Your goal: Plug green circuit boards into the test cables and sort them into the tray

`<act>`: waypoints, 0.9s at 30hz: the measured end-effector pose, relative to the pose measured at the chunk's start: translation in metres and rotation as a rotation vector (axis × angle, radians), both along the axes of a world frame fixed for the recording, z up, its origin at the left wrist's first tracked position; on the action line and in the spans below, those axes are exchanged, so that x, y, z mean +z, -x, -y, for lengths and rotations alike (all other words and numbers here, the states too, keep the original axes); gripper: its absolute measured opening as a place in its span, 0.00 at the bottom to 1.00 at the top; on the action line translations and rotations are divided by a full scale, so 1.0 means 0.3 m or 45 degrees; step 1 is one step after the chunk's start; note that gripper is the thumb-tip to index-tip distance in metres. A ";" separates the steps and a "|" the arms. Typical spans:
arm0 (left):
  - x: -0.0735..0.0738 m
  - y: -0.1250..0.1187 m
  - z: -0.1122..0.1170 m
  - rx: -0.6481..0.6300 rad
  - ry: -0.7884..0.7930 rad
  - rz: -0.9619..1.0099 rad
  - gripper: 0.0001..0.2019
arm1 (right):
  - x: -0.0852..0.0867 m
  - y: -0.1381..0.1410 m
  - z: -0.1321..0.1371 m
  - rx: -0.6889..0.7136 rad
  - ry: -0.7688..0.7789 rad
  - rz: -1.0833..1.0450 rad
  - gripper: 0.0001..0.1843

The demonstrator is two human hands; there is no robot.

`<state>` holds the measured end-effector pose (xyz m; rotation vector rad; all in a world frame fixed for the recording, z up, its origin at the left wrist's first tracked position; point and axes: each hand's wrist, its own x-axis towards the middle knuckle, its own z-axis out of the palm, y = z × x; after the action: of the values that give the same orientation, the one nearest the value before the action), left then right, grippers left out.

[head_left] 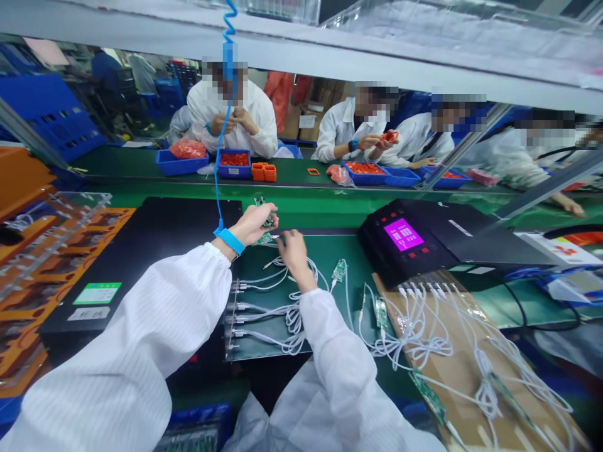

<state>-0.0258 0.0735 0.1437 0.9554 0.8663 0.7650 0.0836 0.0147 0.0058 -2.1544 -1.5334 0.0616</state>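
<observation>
My left hand (257, 224), with a blue wrist strap (230, 240) on, is closed around green circuit boards. One circuit board (259, 201) sticks up past the fingers, and another board (265, 238) shows below them. Close on the right, my right hand (294, 256) has its fingers bent in a pinch at the white plug (275, 236) of a cable, by the lower board's edge. My fingertips partly hide the plug. White cables (294, 320) run in loops below my hands from the black box on the left. A separate circuit board (338, 270) lies on the green mat, joined to a cable.
A black box (155, 232) stands left, beside orange fixtures (110, 220). At right is a black tester (438, 232) with a magenta screen; its cables (424, 333) spread over cardboard (513, 376). A blue coiled cord (217, 169) hangs ahead. Co-workers sit across, behind blue bins (181, 164).
</observation>
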 end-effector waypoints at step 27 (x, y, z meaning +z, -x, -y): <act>-0.047 0.081 0.116 -0.158 0.003 -0.136 0.03 | 0.167 -0.163 0.375 0.332 -0.318 -0.811 0.21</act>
<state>-0.0502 0.0388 0.1296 1.0453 0.8914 0.6106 0.1326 -0.0976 0.0560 -1.5213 -1.3355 0.5558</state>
